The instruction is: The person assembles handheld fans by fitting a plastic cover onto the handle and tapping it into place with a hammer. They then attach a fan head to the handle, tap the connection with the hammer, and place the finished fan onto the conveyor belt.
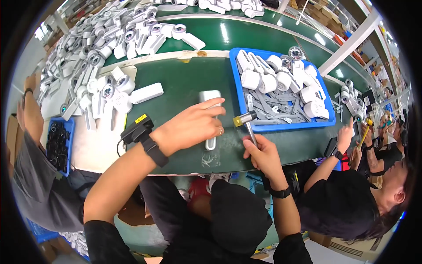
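Note:
My left hand (191, 125) lies across a white plastic housing (211, 143) on the green worktop. Its fingers bend around the middle of the piece, whose wider end (210, 94) shows slightly blurred beyond them. In my right hand (264, 156) is a hammer (249, 131), gripped by its metal handle between thumb and fingers. The hammer's head, with a yellow face toward the housing, is raised just right of my left fingers and apart from the piece. A black device with a yellow label (140, 125) is strapped above my left wrist.
A blue tray (285, 128) holds white round-headed parts and grey strips. White housings (147, 92) pile up at left, beside a blue bin (70, 163) of black parts. Co-workers sit either side; one hand at right (346, 134) reaches over the bench. A white rail (198, 54) runs behind.

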